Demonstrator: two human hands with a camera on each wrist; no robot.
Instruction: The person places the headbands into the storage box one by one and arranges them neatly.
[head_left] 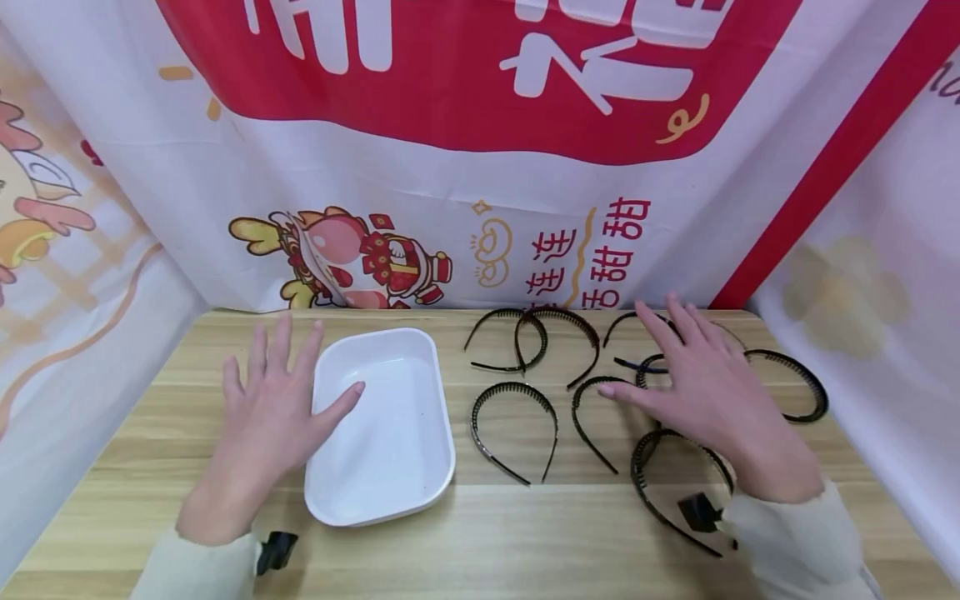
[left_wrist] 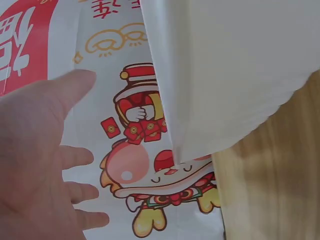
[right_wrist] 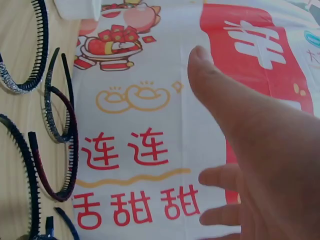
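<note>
Printed cloth [head_left: 420,179] walls the space at the back and both sides, white with a large red panel, cartoon figures and red characters. Below it spreads a table [head_left: 540,533] with pale, striped wood grain.

A white tray [head_left: 382,433] sits left of centre on the table, its long axis running away from the person, its corners rounded. The left hand [head_left: 273,408] is beside it, fingers straight and spread wide, the thumb reaching across the tray's left rim in the head view. The right hand [head_left: 708,379] is over the headbands on the right, fingers also straight and fanned; whether it touches any cannot be told.

The middle headband [head_left: 512,387] arches away from the person, tips pointing back. Behind it, a brown headband [head_left: 588,327] overlaps a black headband [head_left: 545,337] whose tips point left. The front headband [head_left: 639,467] aims its tips toward the near right.
</note>
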